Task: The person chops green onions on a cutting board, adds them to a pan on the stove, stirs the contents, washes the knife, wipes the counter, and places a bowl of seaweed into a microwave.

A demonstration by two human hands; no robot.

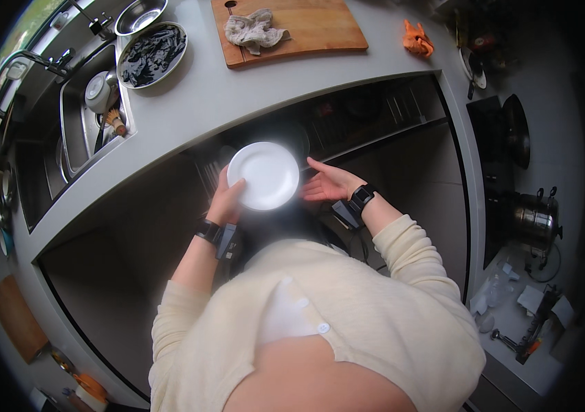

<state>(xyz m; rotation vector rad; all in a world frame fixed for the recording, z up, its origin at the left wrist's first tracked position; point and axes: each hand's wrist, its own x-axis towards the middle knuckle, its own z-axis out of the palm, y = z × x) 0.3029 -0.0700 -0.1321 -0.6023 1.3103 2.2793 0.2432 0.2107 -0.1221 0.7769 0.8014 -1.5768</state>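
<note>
A round white plate point(266, 175) is held face up in my left hand point(228, 195), with the thumb on its rim and the other fingers mostly hidden behind it. On its other side my right hand point(331, 180) is open, palm turned toward the plate. The fingertips come close to the rim; whether they touch it I cannot tell. Below and beyond the plate is a dark pull-out drawer point(375, 118) under the counter, with metal wire dividers point(400, 105). Both wrists carry black bands with small devices.
Across the pale countertop point(179, 113) lie a wooden cutting board point(318, 36) with a crumpled cloth point(253, 30), an orange cloth-like item point(418, 39) and a dish of dark wet leafy pieces point(153, 55). At left is a sink point(71, 123) holding a bowl; a steel pot point(534, 221) stands right.
</note>
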